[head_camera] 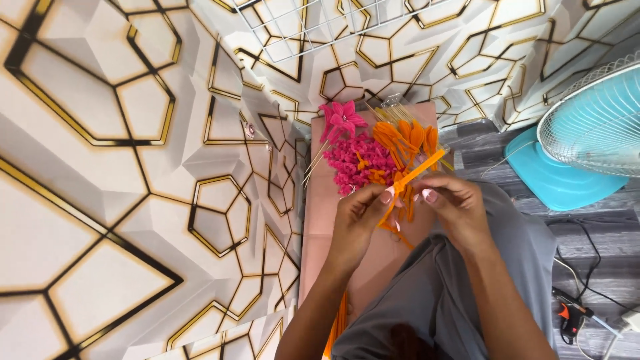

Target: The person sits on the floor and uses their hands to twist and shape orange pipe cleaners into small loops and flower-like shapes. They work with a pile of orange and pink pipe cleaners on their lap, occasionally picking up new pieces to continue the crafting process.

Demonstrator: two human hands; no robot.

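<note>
The left hand [357, 213] and right hand [453, 203] both pinch an orange strip [413, 175] between fingertips, over the pink board's [320, 213] middle; its lower end is hidden behind the fingers; just beyond lie pink pieces [357, 160], orange pieces [400, 137] and a pink flower [343, 117] toward the board's far edge; a fan [593, 127] is cut off at right.

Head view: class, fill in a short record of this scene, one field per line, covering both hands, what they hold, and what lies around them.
Left hand: pinches the orange strip
Right hand: pinches the same strip
Work surface: pink board
On board: pink flower, pink curled pieces, orange cut pieces
To the right: turquoise fan
Floor, lower right: glue gun
</note>
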